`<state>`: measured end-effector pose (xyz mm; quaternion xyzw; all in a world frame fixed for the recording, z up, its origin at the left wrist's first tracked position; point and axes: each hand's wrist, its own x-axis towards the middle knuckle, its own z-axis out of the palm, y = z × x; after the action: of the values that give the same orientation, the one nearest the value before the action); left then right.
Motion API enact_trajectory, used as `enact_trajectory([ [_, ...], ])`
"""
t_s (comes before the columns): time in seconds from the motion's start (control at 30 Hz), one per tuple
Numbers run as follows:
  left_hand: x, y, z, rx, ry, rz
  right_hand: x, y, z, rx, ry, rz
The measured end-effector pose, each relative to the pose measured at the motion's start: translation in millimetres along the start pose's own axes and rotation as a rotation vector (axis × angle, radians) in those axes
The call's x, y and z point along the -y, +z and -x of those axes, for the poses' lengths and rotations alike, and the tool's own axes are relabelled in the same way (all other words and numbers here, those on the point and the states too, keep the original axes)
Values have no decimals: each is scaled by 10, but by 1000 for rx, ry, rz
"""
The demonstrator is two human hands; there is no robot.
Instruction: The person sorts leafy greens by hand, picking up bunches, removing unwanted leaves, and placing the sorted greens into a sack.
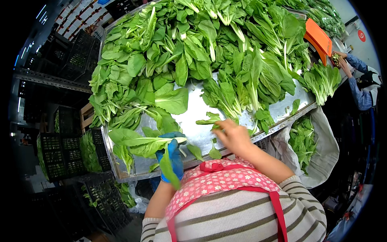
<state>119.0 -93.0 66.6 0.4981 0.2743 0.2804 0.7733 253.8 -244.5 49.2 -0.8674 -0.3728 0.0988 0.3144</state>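
My left hand (173, 155), in a blue glove, is closed around the pale stems of leafy greens (145, 140) near the table's front left corner. The leaves spread to the left, and one leaf hangs down over the glove. Bare and a little blurred, my right hand (231, 134) is over the front edge with its fingers at a small green leaf (208, 119); whether they grip it I cannot tell. Loose small leaves (215, 152) lie between my hands on the metal table (192, 101). A big heap of leafy greens (187, 45) covers the far side.
A white sack (328, 151) with greens hangs open at the table's right front. Black crates (63, 154), some holding greens, stand at the left. An orange plastic bin (319, 37) is at the far right, where another person's hands (343, 62) hold something. A metal rim edges the table.
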Motion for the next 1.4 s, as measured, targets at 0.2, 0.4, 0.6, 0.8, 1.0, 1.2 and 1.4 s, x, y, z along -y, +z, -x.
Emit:
enact_trajectory([
  [0.2, 309, 7, 2, 149, -660, 269, -552, -79, -54, -191, 200, 11],
  [0.4, 257, 207, 64, 221, -592, 265, -475, -101, 17, -231, 250, -673],
  [0.6, 320, 250, 30, 245, -700, 298, -23, -91, 213, 87, 120, -761],
  [0.8, 444, 87, -26, 10, -553, 309, -198, -74, 69, -94, -31, -118],
  [1.0, 479, 63, -67, 69, -577, 286, -555, 28, -124, -167, 192, 86],
  [1.2, 364, 171, -16, 121, -594, 294, -146, -175, -128, 35, -42, -516],
  [1.4, 360, 81, 37, 213, -596, 306, 44, 18, -64, 299, 218, -966],
])
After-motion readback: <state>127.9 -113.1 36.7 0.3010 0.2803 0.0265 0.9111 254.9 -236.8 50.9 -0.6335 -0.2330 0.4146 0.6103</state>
